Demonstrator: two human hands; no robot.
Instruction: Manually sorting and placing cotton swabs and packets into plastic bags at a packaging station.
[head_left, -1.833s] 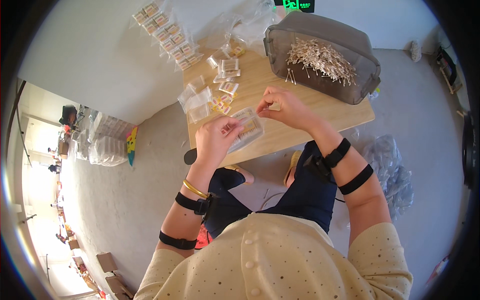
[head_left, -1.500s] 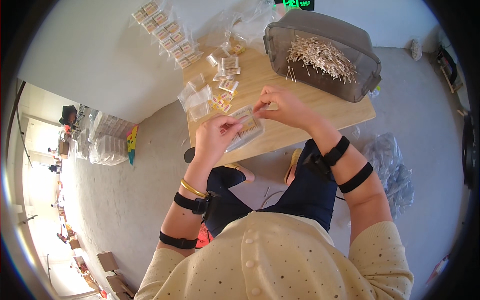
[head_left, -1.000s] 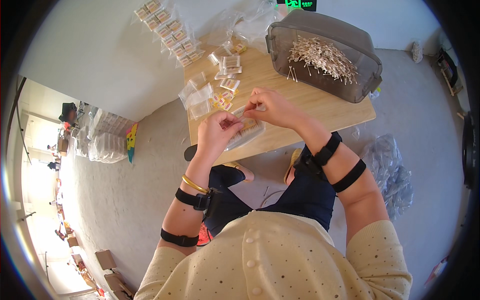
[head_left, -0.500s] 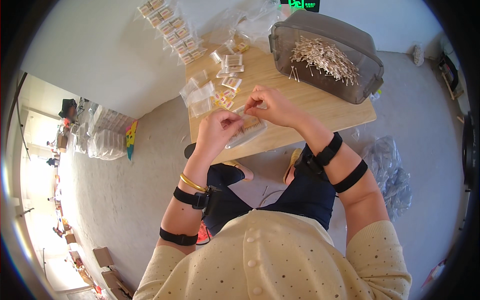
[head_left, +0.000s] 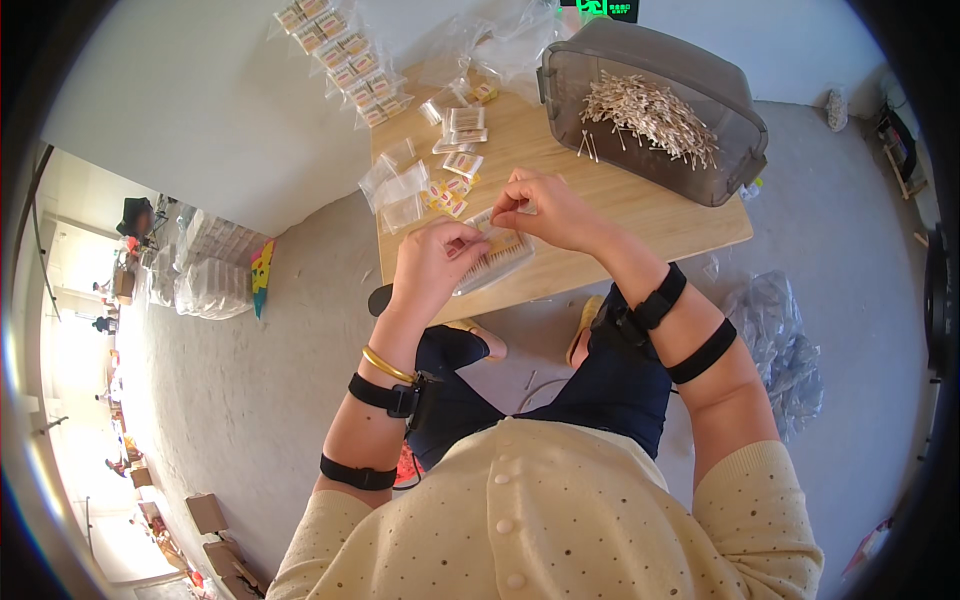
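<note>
Between my hands, at the near edge of the wooden table, lies a clear plastic bag of cotton swabs [head_left: 508,257] with a yellowish card showing through it. My left hand [head_left: 437,262] is closed in a pinch at the bag's left side. Thumb and fingertips of my right hand [head_left: 550,210] are pinched together at its upper edge. The fingers cover part of the bag's top. Just beyond my left hand lie small yellow-and-white cards [head_left: 449,194] and empty clear bags [head_left: 402,192].
A grey translucent bin [head_left: 640,175] holding a heap of loose cotton swabs [head_left: 650,115] stands on the table's [head_left: 600,245] far right. Filled packs [head_left: 465,125] lie near the back. More packs [head_left: 345,62] stand in rows at the far left. Crumpled plastic [head_left: 775,345] rests on the floor at right.
The bag has shifted slightly, and more of its swabs and card shows between my hands. Both hands stay in nearly the same place, still pinched.
</note>
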